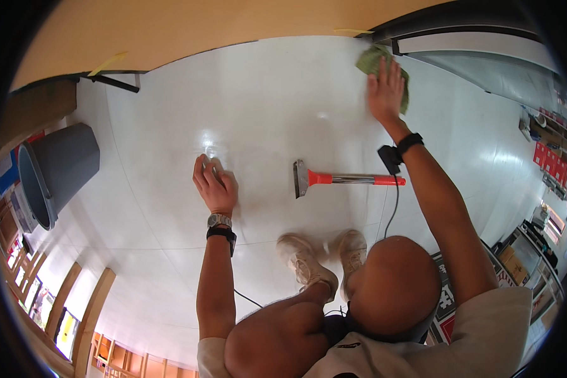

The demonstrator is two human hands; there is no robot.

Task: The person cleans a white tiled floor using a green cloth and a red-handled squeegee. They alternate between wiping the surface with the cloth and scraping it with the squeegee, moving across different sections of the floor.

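Observation:
My right hand (386, 92) lies over a green cloth (370, 58), pressing it to the glossy white floor (264, 113) by the corner of a dark-framed unit. Slightly blurred, its fingers point away from me. My left hand (214, 183) holds nothing; its bent fingers rest at the floor, to the left of a scraper. The scraper (319, 178) lies flat between my arms, its wide metal head to the left. Its red and chrome handle runs to the right, the end near my right forearm.
A grey plastic bin (68, 165) is on the left, next to a cardboard box (38, 113). Ahead stands a tan panel (208, 23) with a black metal foot (115, 82). A glass-fronted unit (482, 71) borders the right. My shoes (307, 257) are close behind the scraper.

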